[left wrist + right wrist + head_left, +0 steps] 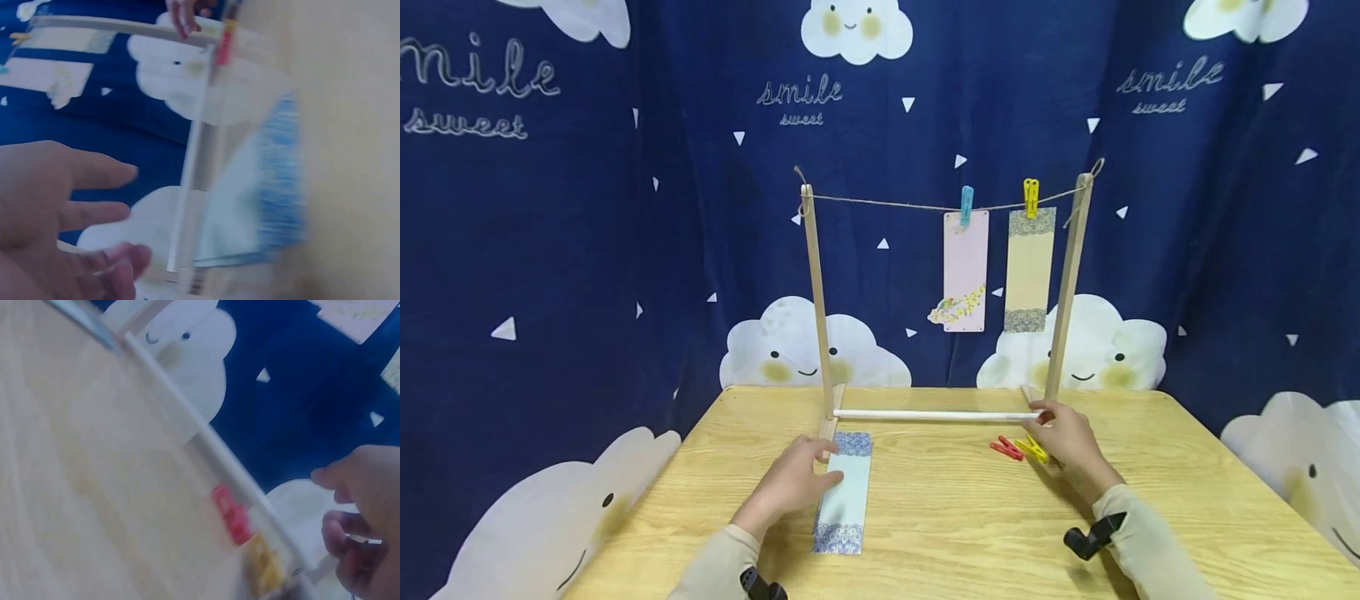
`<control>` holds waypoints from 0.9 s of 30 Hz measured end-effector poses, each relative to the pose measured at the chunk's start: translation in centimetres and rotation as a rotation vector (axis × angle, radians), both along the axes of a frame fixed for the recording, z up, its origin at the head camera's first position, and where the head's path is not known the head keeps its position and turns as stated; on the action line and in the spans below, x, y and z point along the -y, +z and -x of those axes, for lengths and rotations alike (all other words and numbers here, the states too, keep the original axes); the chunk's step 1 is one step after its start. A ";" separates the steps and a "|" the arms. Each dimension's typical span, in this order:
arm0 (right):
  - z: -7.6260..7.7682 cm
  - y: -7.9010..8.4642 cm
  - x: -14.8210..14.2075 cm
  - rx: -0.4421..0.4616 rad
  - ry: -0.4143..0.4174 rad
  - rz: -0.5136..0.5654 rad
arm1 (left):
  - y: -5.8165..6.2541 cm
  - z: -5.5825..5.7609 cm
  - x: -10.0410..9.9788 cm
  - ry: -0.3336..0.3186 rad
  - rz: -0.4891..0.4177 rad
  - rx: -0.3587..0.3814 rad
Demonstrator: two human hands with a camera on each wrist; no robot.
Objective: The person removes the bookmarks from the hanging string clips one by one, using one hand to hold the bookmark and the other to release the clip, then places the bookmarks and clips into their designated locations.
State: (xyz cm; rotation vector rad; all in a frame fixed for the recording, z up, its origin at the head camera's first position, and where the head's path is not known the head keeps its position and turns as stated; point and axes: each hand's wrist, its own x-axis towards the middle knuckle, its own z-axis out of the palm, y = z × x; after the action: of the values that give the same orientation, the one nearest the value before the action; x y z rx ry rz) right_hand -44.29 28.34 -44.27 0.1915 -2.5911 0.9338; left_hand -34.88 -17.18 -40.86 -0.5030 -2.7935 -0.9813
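Observation:
A pale blue bookmark-like card with blue lace-patterned ends lies on the table. My left hand is over its left edge, fingers apart and loosely bent; in the left wrist view this hand holds nothing, and the card appears blurred beyond it. At the right post's foot, my right hand hovers close to a yellow clothespin and a red clothespin. The right wrist view shows that hand with loosely curled fingers and nothing visible in them.
A wooden frame has a left post, a right post, and a white rod low between them. From its string hang a pink card under a blue clothespin and a yellow card under a yellow one.

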 end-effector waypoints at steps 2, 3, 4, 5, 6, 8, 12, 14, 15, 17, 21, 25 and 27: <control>0.0 1.1 0.0 -0.019 0.023 0.052 | 1.3 0.8 -0.1 0.011 -0.080 -0.030; 0.0 1.6 0.1 -0.028 0.032 0.061 | 1.8 1.1 -0.2 0.016 -0.129 -0.034; -0.1 2.1 0.1 -0.042 0.043 0.066 | 2.4 1.4 -0.2 0.020 -0.172 -0.042; -0.1 2.6 0.2 -0.055 0.054 0.072 | 2.8 1.7 -0.3 0.016 -0.211 -0.056; -0.1 3.0 0.3 -0.068 0.062 0.076 | 3.2 1.9 -0.3 0.016 -0.252 -0.061; -0.1 3.8 0.5 -0.093 0.081 0.090 | 3.8 2.2 -0.5 0.016 -0.308 -0.069; -0.2 5.2 0.6 -0.108 0.104 0.144 | 4.2 2.8 -1.0 0.011 -0.361 -0.088; -0.3 5.8 0.7 -0.099 0.119 0.187 | 4.4 3.0 -1.3 0.014 -0.369 -0.092; -0.3 6.1 0.7 -0.095 0.122 0.205 | 4.4 3.2 -1.5 0.017 -0.374 -0.094; -0.4 6.8 0.7 -0.088 0.135 0.249 | 4.6 3.4 -1.8 0.020 -0.384 -0.094; -0.5 8.0 0.9 -0.077 0.159 0.286 | 4.9 4.0 -2.3 0.005 -0.416 -0.101; -0.6 9.3 1.2 -0.083 0.165 0.258 | 5.1 4.2 -2.9 -0.024 -0.448 -0.122; -0.6 10.0 1.4 -0.097 0.173 0.243 | 5.2 4.3 -3.2 -0.037 -0.456 -0.130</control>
State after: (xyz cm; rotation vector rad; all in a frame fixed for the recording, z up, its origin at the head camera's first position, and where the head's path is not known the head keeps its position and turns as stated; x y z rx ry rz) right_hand -43.71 26.90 -34.31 0.3880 -2.3761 1.2580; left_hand -39.22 -13.94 -35.62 -0.5280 -2.3467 -1.4783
